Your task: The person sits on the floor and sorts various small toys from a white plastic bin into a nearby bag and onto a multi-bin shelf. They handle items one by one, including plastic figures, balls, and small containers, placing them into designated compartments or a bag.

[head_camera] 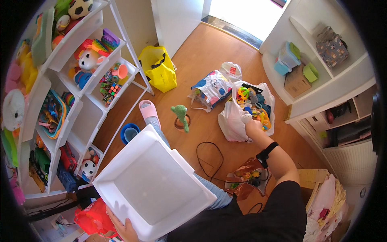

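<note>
My left hand grips the lower edge of an empty white plastic bin, tilted over my lap. My right hand is at the near left rim of a white plastic bag full of small toys, its fingers beside a small white rounded item; whether it grips that item or the bag is unclear. Among the toys in the bag are a yellow, red and green ball and yellow and orange pieces.
A toy rack with tilted white bins stands at left. On the wood floor are a yellow bag, a green crocheted toy, a patterned bag, blue cups, a brown bag of toys and a black cable.
</note>
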A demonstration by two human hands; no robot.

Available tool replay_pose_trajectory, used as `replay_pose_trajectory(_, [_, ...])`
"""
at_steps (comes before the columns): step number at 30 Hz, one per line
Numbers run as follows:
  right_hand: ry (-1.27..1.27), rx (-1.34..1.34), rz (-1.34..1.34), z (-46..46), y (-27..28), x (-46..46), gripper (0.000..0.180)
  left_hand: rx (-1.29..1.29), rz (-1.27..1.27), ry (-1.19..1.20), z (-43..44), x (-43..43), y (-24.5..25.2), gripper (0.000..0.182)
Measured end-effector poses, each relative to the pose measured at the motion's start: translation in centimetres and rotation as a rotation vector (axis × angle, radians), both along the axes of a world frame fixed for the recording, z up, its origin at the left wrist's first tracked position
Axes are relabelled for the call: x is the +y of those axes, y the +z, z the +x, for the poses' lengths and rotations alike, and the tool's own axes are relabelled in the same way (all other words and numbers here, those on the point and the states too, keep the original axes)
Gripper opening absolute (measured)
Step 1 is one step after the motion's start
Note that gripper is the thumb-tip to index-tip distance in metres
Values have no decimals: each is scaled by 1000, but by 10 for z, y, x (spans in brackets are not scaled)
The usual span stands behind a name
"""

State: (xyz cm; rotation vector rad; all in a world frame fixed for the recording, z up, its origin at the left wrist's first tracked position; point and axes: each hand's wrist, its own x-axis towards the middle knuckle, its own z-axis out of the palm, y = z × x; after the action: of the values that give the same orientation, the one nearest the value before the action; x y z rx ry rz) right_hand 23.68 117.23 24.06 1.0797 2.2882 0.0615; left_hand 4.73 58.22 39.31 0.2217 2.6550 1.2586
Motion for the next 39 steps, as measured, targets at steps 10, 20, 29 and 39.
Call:
replay_pose_trajectory(10, [827, -125, -256, -30, 45, -25, 17, 21, 21, 14, 4, 0, -1, 84])
replay_pose_trajectory(20, [465, -130, -40, -6, 83, -38, 14, -7, -34, 12, 0, 3, 0, 84])
replay_pose_trajectory(29, [544, -260, -5, -27, 92, 31, 16, -14, 69, -23, -4, 3, -3, 84])
replay_pose_trajectory(39, [390, -161, 73, 26, 124, 36, 11, 41, 154, -100, -4, 3, -2, 80])
